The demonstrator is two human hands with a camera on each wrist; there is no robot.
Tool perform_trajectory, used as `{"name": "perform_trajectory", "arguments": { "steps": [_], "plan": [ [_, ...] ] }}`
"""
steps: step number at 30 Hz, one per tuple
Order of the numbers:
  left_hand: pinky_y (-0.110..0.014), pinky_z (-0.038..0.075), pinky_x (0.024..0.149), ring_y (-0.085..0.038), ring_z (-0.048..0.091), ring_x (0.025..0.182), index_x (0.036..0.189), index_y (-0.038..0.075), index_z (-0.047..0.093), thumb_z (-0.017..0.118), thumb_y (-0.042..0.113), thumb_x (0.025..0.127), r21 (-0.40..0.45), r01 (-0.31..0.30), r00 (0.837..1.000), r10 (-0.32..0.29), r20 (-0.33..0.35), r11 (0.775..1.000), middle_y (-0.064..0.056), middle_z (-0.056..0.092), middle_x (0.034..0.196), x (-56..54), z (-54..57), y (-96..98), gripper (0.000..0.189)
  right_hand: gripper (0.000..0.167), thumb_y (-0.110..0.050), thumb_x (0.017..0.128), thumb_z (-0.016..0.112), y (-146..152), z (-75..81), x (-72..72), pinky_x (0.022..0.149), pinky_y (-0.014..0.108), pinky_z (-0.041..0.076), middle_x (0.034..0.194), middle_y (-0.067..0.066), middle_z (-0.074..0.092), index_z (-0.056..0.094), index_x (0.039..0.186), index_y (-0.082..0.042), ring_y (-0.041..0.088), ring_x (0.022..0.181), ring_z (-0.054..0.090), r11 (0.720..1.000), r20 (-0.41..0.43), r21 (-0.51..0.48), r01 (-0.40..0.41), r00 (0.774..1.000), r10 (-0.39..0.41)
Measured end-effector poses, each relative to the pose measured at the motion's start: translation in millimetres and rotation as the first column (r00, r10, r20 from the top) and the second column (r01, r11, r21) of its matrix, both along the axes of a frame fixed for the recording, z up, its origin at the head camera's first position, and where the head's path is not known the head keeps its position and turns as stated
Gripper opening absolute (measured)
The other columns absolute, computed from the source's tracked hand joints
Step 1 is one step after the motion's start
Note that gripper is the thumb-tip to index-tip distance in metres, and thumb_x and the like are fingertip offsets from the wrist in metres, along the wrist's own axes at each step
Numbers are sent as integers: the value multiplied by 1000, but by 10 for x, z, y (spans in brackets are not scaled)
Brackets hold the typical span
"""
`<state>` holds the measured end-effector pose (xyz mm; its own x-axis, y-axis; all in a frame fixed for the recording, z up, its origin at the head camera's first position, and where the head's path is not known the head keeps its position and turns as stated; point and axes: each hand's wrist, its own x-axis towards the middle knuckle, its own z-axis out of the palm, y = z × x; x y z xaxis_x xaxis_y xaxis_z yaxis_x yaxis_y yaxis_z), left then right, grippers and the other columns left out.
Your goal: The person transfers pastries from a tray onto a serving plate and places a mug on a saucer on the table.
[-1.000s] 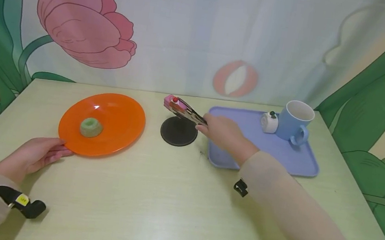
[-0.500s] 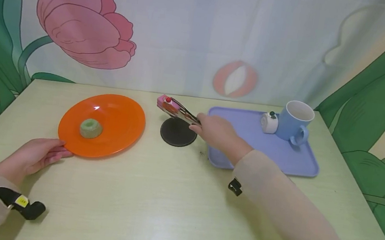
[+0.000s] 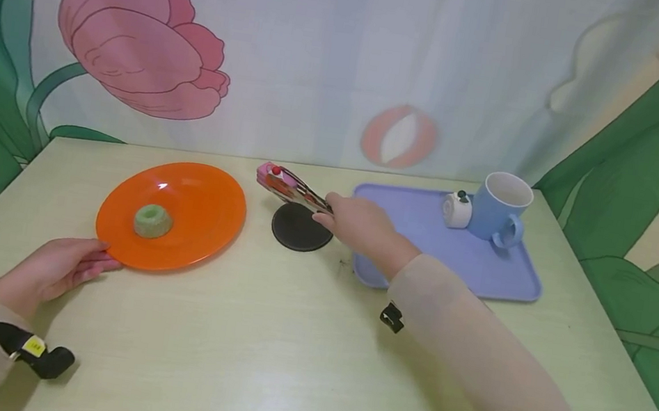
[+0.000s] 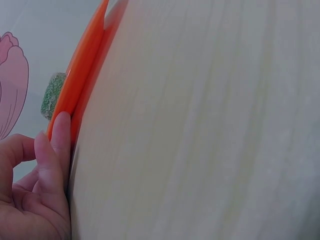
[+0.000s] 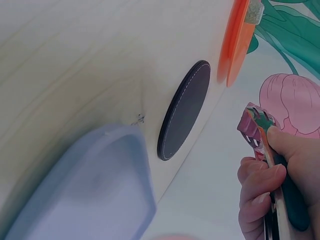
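Observation:
My left hand pinches the near-left rim of an orange plate, its fingers at the rim's underside in the left wrist view. A small green-topped ring cake sits left of the plate's middle. With my right hand I grip a pair of metal tongs that show teal on the handle in the right wrist view. Between the tongs' ends is a pink cake piece with a red berry-like topping, held up beyond the black coaster, to the right of the plate.
A lavender tray lies on the right, partly behind my right forearm. On it stand a light blue mug and a white roll cake with a dark green topping. A printed curtain hangs behind the table's back edge.
My right hand has moved left with the tongs and the pink cake piece, towards the orange plate. The left hand keeps its place at the plate's rim.

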<state>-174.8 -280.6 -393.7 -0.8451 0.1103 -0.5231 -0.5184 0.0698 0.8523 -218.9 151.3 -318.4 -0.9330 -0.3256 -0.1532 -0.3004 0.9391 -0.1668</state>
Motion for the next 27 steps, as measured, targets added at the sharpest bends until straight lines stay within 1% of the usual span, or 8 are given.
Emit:
{"name": "perform_trajectory", "arguments": {
  "steps": [5, 11, 14, 18, 27],
  "plan": [
    [-18, 52, 72, -9, 68, 81, 130, 0, 40, 46, 28, 98, 12, -10, 1000, 10, 4, 1000, 3, 71, 84, 5, -3, -3, 43, 38, -44, 97, 44, -48, 11, -12, 62, 35, 46, 76, 3, 57, 53, 110, -9, 19, 67, 54, 1000, 11, -5, -8, 1000, 8],
    [-17, 52, 72, -9, 68, 82, 133, 1, 39, 50, 32, 97, 9, -12, 1000, 11, 6, 1000, 4, 70, 85, 3, 0, -1, 49, 42, -45, 97, 43, -94, -6, -26, 65, 35, 48, 81, 2, 59, 51, 119, -10, 18, 70, 57, 1000, 30, 17, -18, 999, 17],
    [-16, 52, 72, -9, 68, 81, 129, 3, 42, 50, 33, 96, 7, -10, 1000, 10, 9, 1000, 4, 70, 85, 0, 1, -4, 45, 44, -45, 97, 43, -114, -18, -31, 66, 35, 49, 84, 2, 60, 50, 123, -9, 17, 70, 58, 999, 29, 21, -27, 999, 27],
    [-16, 52, 71, -8, 68, 81, 121, 6, 45, 49, 32, 97, 8, -5, 1000, 5, 7, 1000, 4, 70, 84, -4, 6, -9, 36, 44, -45, 97, 42, -142, -32, -44, 65, 34, 49, 84, 2, 60, 51, 121, -10, 17, 70, 58, 999, 19, 20, -37, 999, 37],
    [-17, 52, 72, -8, 68, 81, 121, 6, 45, 48, 31, 97, 18, 8, 1000, -8, 3, 1000, 3, 71, 85, 6, 17, -9, 35, 45, -46, 97, 41, -215, -57, -87, 69, 36, 50, 94, 4, 63, 51, 123, -10, 18, 78, 60, 998, 20, 27, -54, 998, 53]
  ]
}}
